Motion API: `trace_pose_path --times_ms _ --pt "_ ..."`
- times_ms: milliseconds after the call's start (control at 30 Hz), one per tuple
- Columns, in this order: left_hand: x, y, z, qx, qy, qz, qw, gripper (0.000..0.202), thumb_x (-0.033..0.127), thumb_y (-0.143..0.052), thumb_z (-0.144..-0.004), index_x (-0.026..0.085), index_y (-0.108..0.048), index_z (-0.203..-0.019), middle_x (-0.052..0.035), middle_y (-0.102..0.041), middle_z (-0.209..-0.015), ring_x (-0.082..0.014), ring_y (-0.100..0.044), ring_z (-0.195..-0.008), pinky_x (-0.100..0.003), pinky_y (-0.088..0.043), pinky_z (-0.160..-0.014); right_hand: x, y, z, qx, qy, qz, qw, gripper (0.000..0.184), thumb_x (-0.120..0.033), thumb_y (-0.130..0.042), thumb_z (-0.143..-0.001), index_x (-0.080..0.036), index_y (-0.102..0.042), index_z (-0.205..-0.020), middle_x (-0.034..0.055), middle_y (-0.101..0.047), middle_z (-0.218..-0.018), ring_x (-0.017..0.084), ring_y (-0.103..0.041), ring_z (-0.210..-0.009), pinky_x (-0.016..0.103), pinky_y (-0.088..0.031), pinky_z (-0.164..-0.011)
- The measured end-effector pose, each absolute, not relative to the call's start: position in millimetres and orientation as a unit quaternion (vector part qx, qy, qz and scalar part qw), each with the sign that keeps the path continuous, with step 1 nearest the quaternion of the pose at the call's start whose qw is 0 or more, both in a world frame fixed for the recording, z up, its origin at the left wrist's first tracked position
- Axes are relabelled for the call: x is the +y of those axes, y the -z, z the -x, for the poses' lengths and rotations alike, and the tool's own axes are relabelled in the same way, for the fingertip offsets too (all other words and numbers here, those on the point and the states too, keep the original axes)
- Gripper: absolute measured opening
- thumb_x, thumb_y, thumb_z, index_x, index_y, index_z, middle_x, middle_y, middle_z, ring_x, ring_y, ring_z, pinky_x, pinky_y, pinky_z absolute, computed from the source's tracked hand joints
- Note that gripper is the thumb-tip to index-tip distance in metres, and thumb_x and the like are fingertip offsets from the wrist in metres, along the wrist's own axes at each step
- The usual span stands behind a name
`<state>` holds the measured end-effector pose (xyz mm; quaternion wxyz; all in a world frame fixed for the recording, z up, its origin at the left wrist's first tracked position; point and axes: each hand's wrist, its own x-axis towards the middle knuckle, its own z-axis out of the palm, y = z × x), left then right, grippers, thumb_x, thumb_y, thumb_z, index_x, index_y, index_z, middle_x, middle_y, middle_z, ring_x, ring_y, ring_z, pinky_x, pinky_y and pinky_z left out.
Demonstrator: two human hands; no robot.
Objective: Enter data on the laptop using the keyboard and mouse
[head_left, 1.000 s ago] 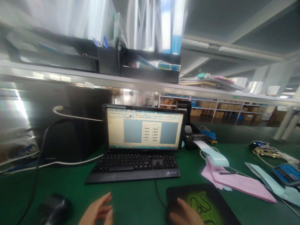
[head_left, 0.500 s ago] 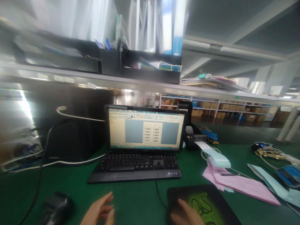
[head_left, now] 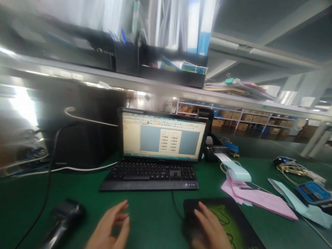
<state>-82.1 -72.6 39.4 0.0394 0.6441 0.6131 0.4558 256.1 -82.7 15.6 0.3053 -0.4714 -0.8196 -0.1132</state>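
My left hand [head_left: 110, 226] rests at the front of the green desk [head_left: 150, 214], fingers loosely curved and apart, holding nothing. To its left lies a black handheld barcode scanner [head_left: 63, 221]. My right hand [head_left: 211, 226] is over a dark computer mouse [head_left: 188, 224], fingers on its top and side; the mouse is blurred and partly covered. Under it is a black mouse pad [head_left: 233, 211] with a green snake design. Beyond both hands are a black keyboard [head_left: 150, 176] and a monitor [head_left: 169, 140] showing a label layout with rows of barcodes.
A black label printer [head_left: 214, 152] feeds a pale strip [head_left: 234, 169] beside pink papers [head_left: 261, 199]. Farther right are a blue device [head_left: 313, 192] and cables. A shelf [head_left: 160, 82] with files crosses above the monitor. A dark computer case [head_left: 77, 138] stands left.
The view has shifted slightly, so the desk things sit higher in the picture. My right hand has moved a little over the mouse; my left hand keeps its loose, open pose.
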Motion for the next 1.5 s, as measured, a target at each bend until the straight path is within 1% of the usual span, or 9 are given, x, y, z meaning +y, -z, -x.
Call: trace_pose_path --times_ms 100,167,233,333,433,733,1067,1300,1500 --pt "-75.5 -44.8 75.6 0.601 -0.460 -0.652 0.042 0.040 0.042 -0.047 -0.077 0.026 -0.044 -0.113 -0.0034 -0.056 -0.104 -0.0136 -0.059 -0.079 -0.027 -0.051 -0.072 -68.6 -67.3 -236.4 -0.830 0.031 0.484 0.274 0.045 -0.034 -0.042 -0.086 -0.021 -0.037 -0.128 0.0073 -0.043 -0.129 0.018 -0.041 -0.118 0.034 -0.038 -0.096" --pt "-75.3 -45.1 74.0 0.592 -0.461 -0.659 0.048 0.038 0.039 -0.047 -0.078 0.025 -0.044 -0.113 -0.0035 -0.055 -0.105 -0.0134 -0.059 -0.080 -0.027 -0.051 -0.074 -42.5 -93.5 -210.7 -0.851 -0.002 0.467 0.240 0.039 -0.029 -0.036 -0.089 -0.020 -0.040 -0.126 0.0055 -0.047 -0.126 0.015 -0.042 -0.116 0.032 -0.033 -0.099" --pt "-73.6 -43.9 75.1 0.590 -0.461 -0.661 0.055 0.038 0.037 -0.047 -0.078 0.024 -0.043 -0.113 -0.0035 -0.055 -0.105 -0.0133 -0.058 -0.081 -0.027 -0.050 -0.074 -7.0 -106.2 -181.6 -0.866 -0.011 0.449 0.222 0.034 -0.027 -0.036 -0.089 -0.021 -0.045 -0.122 0.0035 -0.051 -0.122 0.013 -0.045 -0.112 0.029 -0.034 -0.098" --pt "-69.8 -42.0 80.5 0.597 -0.456 -0.658 0.059 0.036 0.036 -0.046 -0.078 0.024 -0.043 -0.112 -0.0039 -0.054 -0.104 -0.0137 -0.058 -0.081 -0.029 -0.051 -0.074 46.8 -104.3 -143.9 -0.862 -0.005 0.459 0.216 0.032 -0.029 -0.041 -0.089 -0.017 -0.047 -0.117 0.0075 -0.050 -0.121 0.017 -0.046 -0.111 0.037 -0.036 -0.095" --pt "-66.3 -42.0 86.7 0.603 -0.449 -0.657 0.059 0.035 0.035 -0.046 -0.079 0.023 -0.042 -0.112 -0.0048 -0.054 -0.104 -0.0142 -0.058 -0.080 -0.030 -0.052 -0.072 81.6 -94.1 -120.9 -0.844 0.009 0.492 0.214 0.031 -0.034 -0.047 -0.086 -0.015 -0.049 -0.112 0.0072 -0.050 -0.116 0.021 -0.048 -0.106 0.045 -0.038 -0.090" --pt "-59.9 -38.1 95.8 0.603 -0.441 -0.662 0.067 0.039 0.041 -0.047 -0.077 0.026 -0.042 -0.113 -0.0040 -0.054 -0.103 -0.0147 -0.058 -0.077 -0.031 -0.052 -0.071 90.5 -87.4 -112.8 -0.796 0.016 0.573 0.191 0.029 -0.038 -0.047 -0.086 -0.015 -0.052 -0.104 0.0049 -0.054 -0.104 0.017 -0.053 -0.094 0.039 -0.043 -0.082" --pt "-58.1 -34.4 93.9 0.603 -0.442 -0.661 0.066 0.041 0.044 -0.047 -0.076 0.026 -0.043 -0.113 -0.0027 -0.056 -0.101 -0.0139 -0.059 -0.076 -0.026 -0.053 -0.068 87.4 -94.1 -228.9 -0.690 0.019 0.691 0.213 0.028 -0.035 -0.048 -0.087 -0.015 -0.051 -0.106 0.0041 -0.056 -0.099 0.014 -0.056 -0.084 0.035 -0.047 -0.074" --pt "-52.4 -32.4 96.0 0.614 -0.435 -0.654 0.080 0.042 0.045 -0.047 -0.075 0.026 -0.045 -0.112 -0.0014 -0.058 -0.097 -0.0145 -0.061 -0.074 -0.025 -0.053 -0.064 86.9 -89.2 -235.0 -0.690 0.025 0.694 0.204 0.028 -0.034 -0.048 -0.086 -0.015 -0.050 -0.107 0.0042 -0.056 -0.100 0.015 -0.056 -0.085 0.035 -0.047 -0.075" --pt "-50.8 -33.6 96.9 0.606 -0.448 -0.654 0.073 0.040 0.045 -0.047 -0.074 0.026 -0.046 -0.109 -0.0016 -0.058 -0.098 -0.0140 -0.060 -0.074 -0.025 -0.053 -0.066 85.8 -90.0 -222.4 -0.715 0.033 0.673 0.184 0.027 -0.035 -0.049 -0.086 -0.014 -0.052 -0.103 0.0041 -0.055 -0.099 0.015 -0.055 -0.086 0.036 -0.046 -0.076"
